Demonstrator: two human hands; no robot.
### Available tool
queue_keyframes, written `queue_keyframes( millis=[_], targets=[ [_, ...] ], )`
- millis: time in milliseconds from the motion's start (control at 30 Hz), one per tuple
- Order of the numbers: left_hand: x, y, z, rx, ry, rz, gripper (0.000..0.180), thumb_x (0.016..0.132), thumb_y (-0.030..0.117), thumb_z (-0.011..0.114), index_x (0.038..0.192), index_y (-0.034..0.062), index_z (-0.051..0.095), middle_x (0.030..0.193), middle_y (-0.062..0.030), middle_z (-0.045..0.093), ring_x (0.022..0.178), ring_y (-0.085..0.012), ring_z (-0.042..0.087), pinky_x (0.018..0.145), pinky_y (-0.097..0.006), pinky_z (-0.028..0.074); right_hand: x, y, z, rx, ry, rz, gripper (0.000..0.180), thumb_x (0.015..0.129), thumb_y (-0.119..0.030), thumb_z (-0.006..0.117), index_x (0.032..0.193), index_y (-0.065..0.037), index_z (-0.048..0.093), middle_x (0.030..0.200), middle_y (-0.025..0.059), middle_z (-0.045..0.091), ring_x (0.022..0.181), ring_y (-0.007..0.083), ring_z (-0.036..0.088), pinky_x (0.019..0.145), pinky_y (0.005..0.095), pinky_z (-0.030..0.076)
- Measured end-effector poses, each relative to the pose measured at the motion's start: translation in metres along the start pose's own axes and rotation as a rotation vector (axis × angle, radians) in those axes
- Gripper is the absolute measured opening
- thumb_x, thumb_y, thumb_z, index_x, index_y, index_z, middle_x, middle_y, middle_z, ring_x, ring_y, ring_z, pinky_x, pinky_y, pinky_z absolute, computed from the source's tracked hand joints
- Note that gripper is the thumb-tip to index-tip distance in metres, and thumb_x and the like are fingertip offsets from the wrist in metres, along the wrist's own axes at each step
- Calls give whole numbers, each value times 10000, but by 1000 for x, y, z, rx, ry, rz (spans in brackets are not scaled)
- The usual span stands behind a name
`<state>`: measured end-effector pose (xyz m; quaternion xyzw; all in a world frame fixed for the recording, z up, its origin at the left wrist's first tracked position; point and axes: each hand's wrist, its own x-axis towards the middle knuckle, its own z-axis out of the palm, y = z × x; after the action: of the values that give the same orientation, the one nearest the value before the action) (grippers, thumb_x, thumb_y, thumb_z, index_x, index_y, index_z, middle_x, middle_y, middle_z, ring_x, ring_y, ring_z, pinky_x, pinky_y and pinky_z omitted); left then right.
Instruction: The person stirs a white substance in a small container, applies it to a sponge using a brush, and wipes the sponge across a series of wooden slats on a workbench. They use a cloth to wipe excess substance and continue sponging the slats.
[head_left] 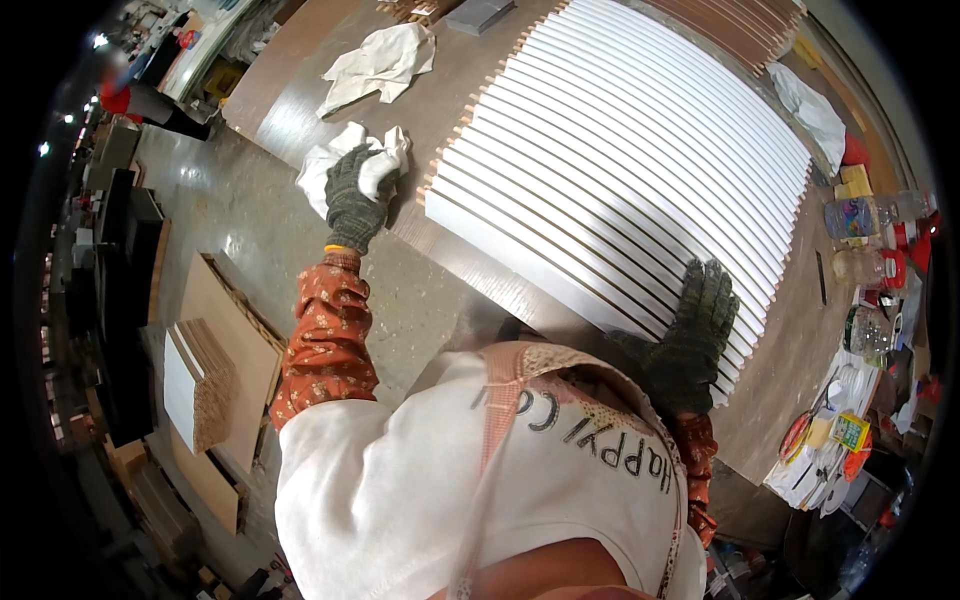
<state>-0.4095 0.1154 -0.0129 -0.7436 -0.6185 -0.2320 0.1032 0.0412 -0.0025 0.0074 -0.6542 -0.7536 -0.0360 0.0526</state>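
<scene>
My left hand [355, 200], in a dark grey-green knit glove, is closed on a crumpled white cloth [318, 168] at the table's left edge. Part of the cloth bunches up over the fingers. My right hand [700, 318], gloved the same way, lies flat with fingers stretched out on the near right part of a row of long white slats [620, 150]. These slats lie side by side with narrow dark gaps, and small wooden pegs stick out at their ends.
Another white cloth [385, 62] lies farther back on the table [440, 245]. Brown slats [735, 30] sit at the far right. Plastic bottles [868, 215] and a cluttered white tray [825, 440] line the right side. Stacked boards [195, 385] stand at floor level on the left; a person [150, 105] is far behind.
</scene>
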Motion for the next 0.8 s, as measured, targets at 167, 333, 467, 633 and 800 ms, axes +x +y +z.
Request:
queue_keyframes(
  millis=[167,333,467,633,800],
  targets=[
    [17,-56,-6,-255,59,-419,114,836,113,605,939,66,619,888,-72,609,874,-226,586,786,-335,457,1,-3,-4,77,39,-19,1031,705,-569,622,1439,1,175,1469,248,196,1381,407,129,1115,551,51],
    [71,68,-17,-872,84,8,144,862,115,582,976,38,627,920,-71,612,901,-171,586,813,-314,485,9,-18,-10,14,-173,73,1081,690,-634,600,1448,-18,137,1464,285,172,1363,476,81,1086,599,17],
    [58,240,-14,-1056,-30,326,259,752,152,644,1004,96,619,979,-94,598,883,-219,588,774,-338,479,21,-23,-12,-10,-265,91,1106,661,-678,598,1442,-33,155,1445,290,200,1341,501,102,1066,624,36],
    [65,230,5,-274,-398,697,431,728,133,591,1152,63,562,1024,-124,564,958,-286,536,800,-383,457,9,-24,-20,137,99,125,1130,594,-714,630,1416,-44,241,1399,266,298,1308,488,209,1046,635,120],
    [100,97,19,-472,-408,-82,310,870,184,545,1135,24,553,931,-88,635,795,-170,618,697,-315,518,8,-23,-21,243,172,133,1139,550,-715,665,1402,-56,295,1375,240,350,1291,471,266,1037,640,172]
  ],
)
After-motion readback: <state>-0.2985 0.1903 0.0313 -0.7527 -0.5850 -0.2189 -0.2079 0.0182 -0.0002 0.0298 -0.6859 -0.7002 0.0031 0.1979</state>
